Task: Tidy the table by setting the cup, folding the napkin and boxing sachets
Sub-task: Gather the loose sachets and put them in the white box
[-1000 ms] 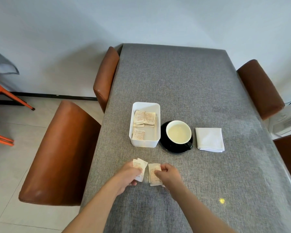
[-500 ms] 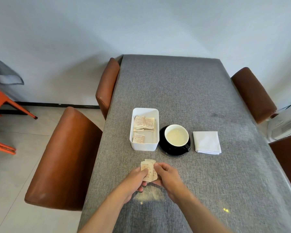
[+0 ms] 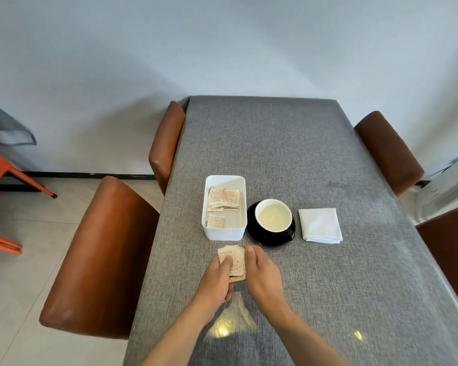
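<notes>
Head view: left hand [image 3: 217, 281] and right hand [image 3: 262, 273] jointly grip stacked beige paper sachets [image 3: 234, 262] near the white rectangular plastic box [image 3: 224, 233].

A small stack of beige sachets [image 3: 234, 260] is lying between both hands, just in front of the white box [image 3: 224, 207] holding more sachets. The cup [image 3: 273, 215] is sitting on its black saucer [image 3: 257, 235], beside the folded white napkin [image 3: 320, 225].
</notes>
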